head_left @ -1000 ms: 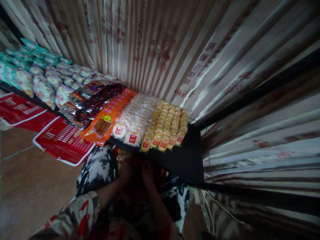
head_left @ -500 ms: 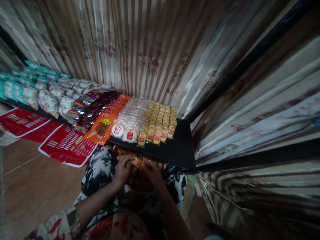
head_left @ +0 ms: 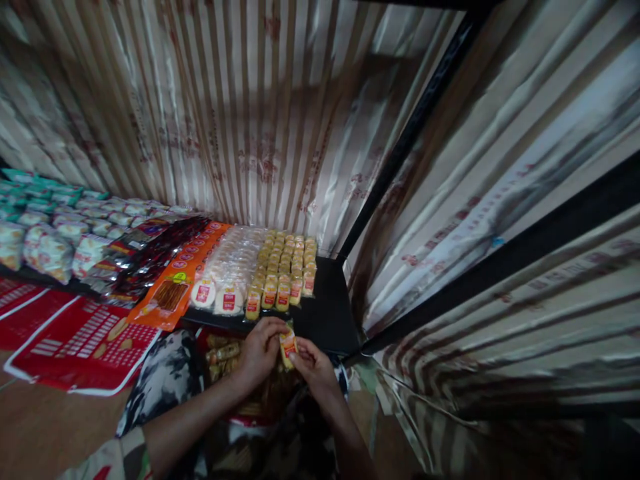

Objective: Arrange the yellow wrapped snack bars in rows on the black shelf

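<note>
Both my hands hold one small yellow snack packet (head_left: 288,345) with a red label, just in front of the black shelf (head_left: 327,313). My left hand (head_left: 260,350) pinches its left side, and my right hand (head_left: 313,367) grips it from the right. Below my hands, on my lap, an open red bag (head_left: 225,353) holds more such packets. On the shelf just beyond stand rows of the same yellow packets (head_left: 285,267), next to round white rice-cracker packs (head_left: 227,270).
Orange packs (head_left: 173,293), dark red packs (head_left: 150,250) and green-and-white packs (head_left: 45,233) fill the shelf to the left. Red printed sheets (head_left: 80,337) hang below its edge. Striped paper covers the wall (head_left: 250,120) behind and the shelving at right. The shelf's right end is bare.
My hands have lifted a yellow packet out of the bag on my lap and raised it toward the shelf edge. The camera has tilted upward.
</note>
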### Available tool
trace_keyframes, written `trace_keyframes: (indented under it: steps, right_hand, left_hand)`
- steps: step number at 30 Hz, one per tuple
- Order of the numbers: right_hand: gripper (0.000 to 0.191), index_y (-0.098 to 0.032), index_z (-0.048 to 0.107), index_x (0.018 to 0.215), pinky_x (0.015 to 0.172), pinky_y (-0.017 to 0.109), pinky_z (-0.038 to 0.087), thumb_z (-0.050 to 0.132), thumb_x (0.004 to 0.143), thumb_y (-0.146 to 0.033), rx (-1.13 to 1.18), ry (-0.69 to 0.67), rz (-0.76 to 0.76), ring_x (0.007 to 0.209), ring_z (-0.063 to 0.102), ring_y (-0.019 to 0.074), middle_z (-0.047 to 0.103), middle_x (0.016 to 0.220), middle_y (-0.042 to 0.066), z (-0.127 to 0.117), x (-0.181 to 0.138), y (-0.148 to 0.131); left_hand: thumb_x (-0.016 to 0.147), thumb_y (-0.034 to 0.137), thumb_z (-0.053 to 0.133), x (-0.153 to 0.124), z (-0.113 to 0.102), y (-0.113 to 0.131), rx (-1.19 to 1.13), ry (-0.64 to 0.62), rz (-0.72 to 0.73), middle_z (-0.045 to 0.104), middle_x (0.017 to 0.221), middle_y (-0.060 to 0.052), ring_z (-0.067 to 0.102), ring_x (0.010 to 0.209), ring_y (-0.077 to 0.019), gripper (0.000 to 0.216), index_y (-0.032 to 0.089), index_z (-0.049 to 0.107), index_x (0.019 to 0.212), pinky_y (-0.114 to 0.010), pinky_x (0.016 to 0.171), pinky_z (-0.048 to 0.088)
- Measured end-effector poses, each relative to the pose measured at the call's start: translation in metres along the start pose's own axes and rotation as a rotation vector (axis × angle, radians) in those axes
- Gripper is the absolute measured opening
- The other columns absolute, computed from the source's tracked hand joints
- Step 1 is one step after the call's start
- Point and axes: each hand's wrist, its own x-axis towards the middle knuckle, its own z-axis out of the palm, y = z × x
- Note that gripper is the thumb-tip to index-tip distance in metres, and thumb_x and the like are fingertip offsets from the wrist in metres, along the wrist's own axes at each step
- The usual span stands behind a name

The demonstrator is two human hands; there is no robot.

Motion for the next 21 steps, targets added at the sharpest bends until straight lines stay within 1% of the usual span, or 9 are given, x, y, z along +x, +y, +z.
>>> trace_keyframes:
  steps: [2,5,7,9,12,15,18,21]
  right_hand:
    - [0.04,-0.019,0.064,0.091,0.077,0.034,0.05,0.073,0.059,-0.042,-0.005,0.097,-0.028,0.081,0.064,0.0194,0.07,0.088,0.006,-0.011,0.006,-0.001]
    - [0.039,-0.018,0.062,0.09,0.076,0.034,0.051,0.072,0.059,-0.041,-0.014,0.245,-0.068,0.079,0.064,0.0191,0.069,0.087,0.006,-0.025,0.02,-0.002]
    - [0.039,-0.018,0.062,0.089,0.077,0.033,0.05,0.071,0.059,-0.041,-0.046,0.345,-0.108,0.078,0.063,0.0189,0.069,0.086,0.006,-0.032,0.032,-0.002]
    - [0.038,-0.017,0.061,0.09,0.078,0.033,0.05,0.069,0.061,-0.041,-0.1,0.423,-0.146,0.079,0.063,0.0187,0.068,0.087,0.007,-0.037,0.044,-0.001]
    - [0.038,-0.016,0.058,0.095,0.078,0.033,0.049,0.063,0.067,-0.042,-0.195,0.459,-0.172,0.08,0.062,0.0187,0.067,0.091,0.009,-0.043,0.062,0.0]
    - [0.038,-0.016,0.058,0.098,0.075,0.032,0.049,0.057,0.071,-0.042,-0.31,0.469,-0.197,0.079,0.062,0.0183,0.066,0.092,0.008,-0.047,0.08,0.001]
    - [0.037,-0.018,0.059,0.1,0.072,0.029,0.048,0.054,0.073,-0.043,-0.442,0.509,-0.216,0.077,0.062,0.0174,0.065,0.09,0.007,-0.049,0.096,0.0]
    - [0.04,-0.018,0.06,0.102,0.069,0.028,0.048,0.052,0.074,-0.044,-0.543,0.53,-0.215,0.074,0.061,0.0165,0.064,0.092,0.007,-0.048,0.108,-0.001]
  left_hand:
    - [0.077,0.008,0.039,0.008,0.011,0.008,0.029,-0.028,0.025,0.056,0.11,-0.008,0.053,0.105,-0.0173,0.031,0.019,0.064,0.091,-0.034,0.092,0.045]
    - [0.074,0.006,0.04,0.015,0.028,0.016,0.112,-0.007,0.038,0.049,0.123,-0.009,0.045,0.117,-0.0202,0.036,0.019,0.063,0.099,-0.039,0.101,0.037]
    - [0.073,0.005,0.04,0.018,0.041,0.017,0.157,0.01,0.02,0.048,0.125,-0.009,0.041,0.12,-0.0207,0.039,0.02,0.062,0.102,-0.041,0.104,0.034]
    - [0.075,0.008,0.04,0.022,0.055,0.013,0.15,0.005,-0.023,0.05,0.124,-0.009,0.042,0.12,-0.0202,0.038,0.019,0.061,0.104,-0.041,0.105,0.033]
    - [0.081,0.016,0.038,0.029,0.077,0.003,0.074,-0.015,-0.124,0.052,0.125,-0.01,0.044,0.12,-0.0196,0.036,0.017,0.058,0.112,-0.04,0.106,0.032]
    - [0.084,0.022,0.036,0.041,0.095,-0.007,0.003,-0.009,-0.218,0.05,0.129,-0.009,0.042,0.123,-0.0187,0.039,0.017,0.053,0.119,-0.04,0.109,0.029]
    - [0.085,0.023,0.035,0.052,0.106,-0.014,-0.038,0.008,-0.278,0.046,0.133,-0.009,0.04,0.125,-0.0178,0.041,0.015,0.049,0.123,-0.038,0.11,0.026]
    - [0.086,0.024,0.035,0.06,0.109,-0.018,-0.048,0.021,-0.297,0.042,0.137,-0.01,0.036,0.128,-0.0175,0.043,0.014,0.047,0.126,-0.038,0.111,0.024]
